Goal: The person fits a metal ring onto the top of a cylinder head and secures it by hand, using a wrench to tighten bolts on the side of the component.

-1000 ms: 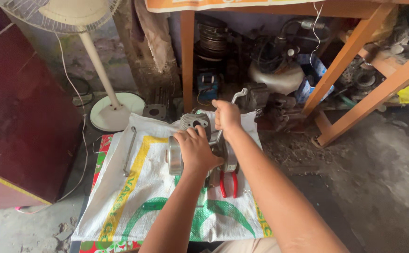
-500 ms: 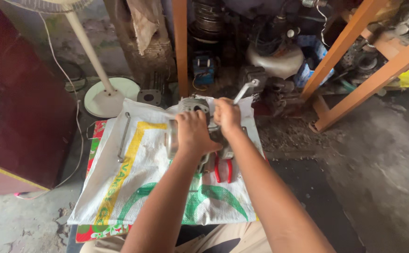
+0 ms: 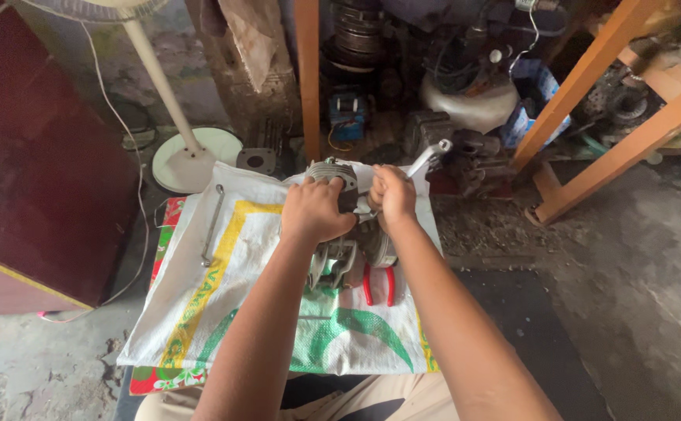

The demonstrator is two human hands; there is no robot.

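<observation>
Now L hand point(image 3: 313, 210) steadies engine point(image 3: 339, 234), R hand point(image 3: 391, 196) grips wrench point(image 3: 428, 154).

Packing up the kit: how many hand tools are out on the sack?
3: wrench in the right hand, long rod tool at the sack's left, red-handled pliers below the engine. Others may be hidden.

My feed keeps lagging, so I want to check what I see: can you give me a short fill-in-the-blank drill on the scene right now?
1. The right hand grips a silver ____ that points up and to the right.
2. The left hand presses down on a grey metal ____ with cooling fins.
3. Pliers with ____ handles lie on the sack just below the hands.
4. A long metal rod lies on the woven sack, to the ____ of the left hand.

Missing words: wrench; engine; red; left
</observation>
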